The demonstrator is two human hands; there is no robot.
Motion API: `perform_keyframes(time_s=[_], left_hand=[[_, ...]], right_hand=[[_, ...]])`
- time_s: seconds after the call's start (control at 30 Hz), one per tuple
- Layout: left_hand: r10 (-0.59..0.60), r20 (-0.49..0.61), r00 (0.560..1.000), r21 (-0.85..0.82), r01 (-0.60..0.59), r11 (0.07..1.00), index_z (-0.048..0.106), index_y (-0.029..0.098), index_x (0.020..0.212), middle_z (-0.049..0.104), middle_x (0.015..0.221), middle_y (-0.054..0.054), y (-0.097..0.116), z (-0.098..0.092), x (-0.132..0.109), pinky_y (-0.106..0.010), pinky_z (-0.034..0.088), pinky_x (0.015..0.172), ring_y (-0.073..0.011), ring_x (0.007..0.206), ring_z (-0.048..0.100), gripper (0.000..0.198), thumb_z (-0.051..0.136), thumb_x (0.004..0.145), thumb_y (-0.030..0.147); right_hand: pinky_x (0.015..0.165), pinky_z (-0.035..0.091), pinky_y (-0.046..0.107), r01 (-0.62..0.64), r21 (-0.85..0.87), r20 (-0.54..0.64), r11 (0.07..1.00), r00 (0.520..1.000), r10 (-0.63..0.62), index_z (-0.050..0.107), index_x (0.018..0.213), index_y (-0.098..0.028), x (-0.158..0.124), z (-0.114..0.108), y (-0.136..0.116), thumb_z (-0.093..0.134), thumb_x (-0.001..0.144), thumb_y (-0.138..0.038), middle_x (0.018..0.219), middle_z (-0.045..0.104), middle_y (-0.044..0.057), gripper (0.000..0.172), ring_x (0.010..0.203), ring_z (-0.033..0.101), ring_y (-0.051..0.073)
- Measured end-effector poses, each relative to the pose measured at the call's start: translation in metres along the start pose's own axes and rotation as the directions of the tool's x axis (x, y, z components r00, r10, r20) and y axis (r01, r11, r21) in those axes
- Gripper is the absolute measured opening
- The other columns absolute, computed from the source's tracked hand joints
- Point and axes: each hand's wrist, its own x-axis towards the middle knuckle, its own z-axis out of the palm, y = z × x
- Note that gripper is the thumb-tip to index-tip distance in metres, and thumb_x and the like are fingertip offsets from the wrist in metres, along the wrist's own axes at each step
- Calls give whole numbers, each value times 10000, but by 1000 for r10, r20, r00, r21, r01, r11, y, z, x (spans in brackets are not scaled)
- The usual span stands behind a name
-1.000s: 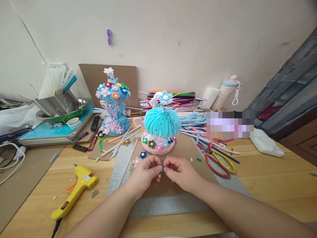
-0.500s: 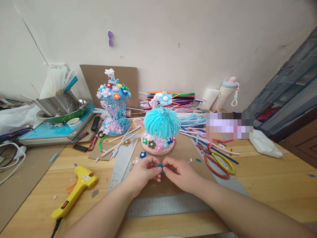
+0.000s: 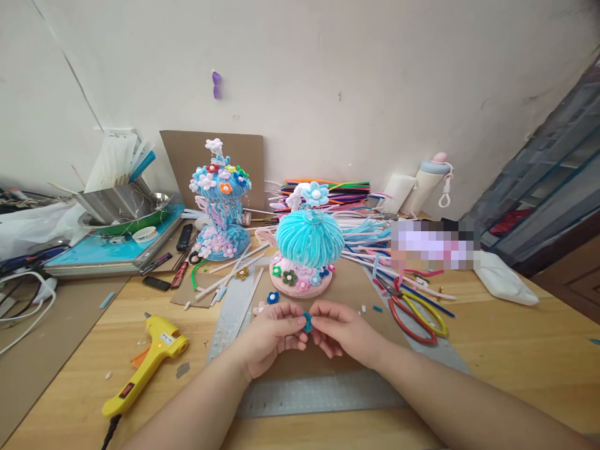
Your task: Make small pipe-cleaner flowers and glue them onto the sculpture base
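A small teal pipe-cleaner flower [image 3: 307,322] is pinched between the fingertips of my left hand [image 3: 276,331] and my right hand [image 3: 344,331], over a piece of cardboard [image 3: 328,365]. Parts of it are covered by the fingers. Just behind my hands stands a fuzzy craft lamp [image 3: 309,237] with a turquoise domed top and a pink round base dotted with flowers. A dark blue flower [image 3: 272,297] and a pale pink flower [image 3: 259,308] lie beside my left hand.
At left lies a yellow glue gun [image 3: 150,362]; at right, scissors [image 3: 417,319] with red and yellow handles. A second flowered craft lamp [image 3: 220,206] stands behind left. Bundles of pipe cleaners [image 3: 328,194] line the wall. A steel bowl [image 3: 117,203] stands at far left.
The view has shifted slightly, so everything sits a little lower and further right. The right hand's lower fingers have spread downward; both hands still pinch the flower.
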Motion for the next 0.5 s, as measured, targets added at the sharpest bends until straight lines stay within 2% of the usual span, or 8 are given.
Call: perform_keyframes(time_s=[0.13, 0.3, 0.4, 0.5], left_hand=[[19, -34, 999, 76, -16, 997, 563, 107, 750, 611, 664, -31, -2, 1, 1, -211, 476, 564, -82, 568, 566, 256, 729, 622, 253], [65, -79, 995, 225, -45, 973, 541, 121, 717, 589, 624, 0, -4, 4, 4, -246, 489, 556, -93, 535, 562, 306, 747, 575, 297], [116, -86, 990, 329, -82, 941, 523, 129, 703, 577, 588, 4, -5, 6, 5, -255, 486, 566, -112, 554, 574, 301, 730, 587, 314], [217, -61, 974, 413, -173, 894, 527, 128, 677, 556, 560, 13, -4, 8, 4, -234, 457, 535, -102, 519, 550, 255, 703, 621, 304]], right_hand=[[376, 290, 166, 92, -171, -62, 981, 993, -104, 478, 729, -175, -1, 0, 4, 474, 797, -367, 574, 503, -53, 204, 383, 417, 44], [443, 292, 185, 189, -495, -45, 848, 969, -242, 535, 719, -181, -4, -3, 4, 438, 835, -281, 552, 493, -41, 182, 476, 423, 76], [460, 282, 192, 224, -553, -26, 802, 958, -285, 532, 680, -176, -5, -3, 1, 429, 837, -256, 561, 502, -34, 205, 497, 406, 82], [484, 293, 196, 266, -545, -10, 795, 946, -324, 519, 658, -170, -4, -1, -1, 427, 834, -240, 592, 525, -26, 210, 523, 406, 86]])
